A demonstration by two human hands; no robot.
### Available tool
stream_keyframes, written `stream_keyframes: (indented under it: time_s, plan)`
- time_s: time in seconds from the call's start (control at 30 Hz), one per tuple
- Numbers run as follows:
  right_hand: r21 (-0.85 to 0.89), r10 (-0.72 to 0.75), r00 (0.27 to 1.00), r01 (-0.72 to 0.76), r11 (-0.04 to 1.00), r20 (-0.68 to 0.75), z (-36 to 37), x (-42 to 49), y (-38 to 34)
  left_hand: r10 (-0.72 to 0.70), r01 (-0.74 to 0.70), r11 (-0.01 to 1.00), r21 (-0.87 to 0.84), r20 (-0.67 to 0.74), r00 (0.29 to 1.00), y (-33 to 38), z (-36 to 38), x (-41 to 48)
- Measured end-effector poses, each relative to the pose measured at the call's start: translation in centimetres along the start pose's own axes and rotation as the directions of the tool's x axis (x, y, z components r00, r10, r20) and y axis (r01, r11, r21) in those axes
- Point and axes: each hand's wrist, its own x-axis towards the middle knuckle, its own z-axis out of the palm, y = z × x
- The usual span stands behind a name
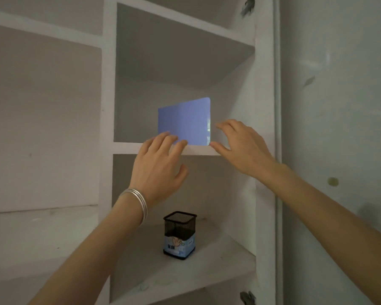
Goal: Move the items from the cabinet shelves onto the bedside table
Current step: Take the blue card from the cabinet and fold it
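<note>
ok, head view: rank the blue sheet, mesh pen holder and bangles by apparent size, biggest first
1. blue sheet
2. mesh pen holder
3. bangles

The bangles are nearest the camera, so they look larger than they really are. The order is still clear.

Matt-painted shelves [163, 148]; black wire-mesh pen holder [180, 225]

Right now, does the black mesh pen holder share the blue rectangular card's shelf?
No, the pen holder stands one level below the card.
</note>
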Motion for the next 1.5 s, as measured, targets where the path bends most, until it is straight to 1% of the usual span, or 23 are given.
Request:
stream_keyframes:
  time_s: [0.07,0.13,0.3,0.37,0.5,0.67,0.87,1.0,1.17,1.23,1.33,1.4,1.5]
  plan:
    - [0.029,0.044,0.999,-0.044,0.999,0.015,0.3,1.8,0.1,-0.018,0.018,1.000,0.019,0.019,1.000,-0.9,0.5,0.9]
    - [0.093,0.076,0.996,-0.080,0.992,0.043,1.0,3.4,0.3,-0.031,0.030,0.999,0.039,0.034,0.999,-1.6,1.0,1.1]
    - [0.208,0.116,0.988,-0.134,0.969,0.098,2.3,5.6,0.0,-0.027,0.024,0.996,0.088,0.032,0.999,-3.1,0.3,1.3]
    - [0.254,0.122,0.989,-0.138,0.957,0.077,2.8,6.0,-0.1,-0.022,0.018,0.994,0.107,0.036,0.999,-3.6,-0.4,1.6]
    - [0.407,0.120,0.993,-0.114,0.906,0.013,2.9,6.1,-0.1,-0.016,0.009,0.992,0.129,0.050,0.999,-4.1,-1.3,1.8]
    - [0.527,0.142,0.989,-0.094,0.845,-0.051,0.6,5.1,0.1,-0.027,0.023,0.995,0.099,0.042,0.999,-3.8,-2.2,2.3]
    - [0.560,0.230,0.969,-0.142,0.816,-0.088,-3.7,2.8,0.9,-0.042,0.042,0.999,0.008,-0.008,0.999,-2.6,-3.3,3.2]
    - [0.599,0.287,0.954,-0.181,0.780,-0.085,-7.1,0.8,1.2,-0.037,0.032,0.997,-0.065,-0.076,0.996,-1.2,-4.3,3.4]
    - [0.593,0.350,0.932,-0.229,0.772,-0.096,-11.2,-2.4,1.7,-0.056,0.027,0.987,-0.159,-0.177,0.983,-0.3,-6.1,2.2]
    - [0.590,0.374,0.924,-0.255,0.766,-0.087,-12.5,-4.2,2.0,-0.059,0.019,0.978,-0.207,-0.190,0.980,0.1,-6.8,1.2]
    - [0.583,0.393,0.918,-0.296,0.757,-0.044,-14.0,-7.3,2.1,-0.053,0.009,0.961,-0.277,-0.151,0.987,1.0,-7.6,-1.1]
    - [0.578,0.390,0.921,-0.325,0.748,0.013,-14.4,-9.3,1.9,-0.039,0.008,0.954,-0.300,-0.097,0.994,1.5,-8.1,-2.9]
    - [0.534,0.320,0.941,-0.328,0.779,0.111,-14.7,-12.0,0.9,-0.029,0.024,0.954,-0.300,-0.011,1.000,2.4,-9.2,-5.9]
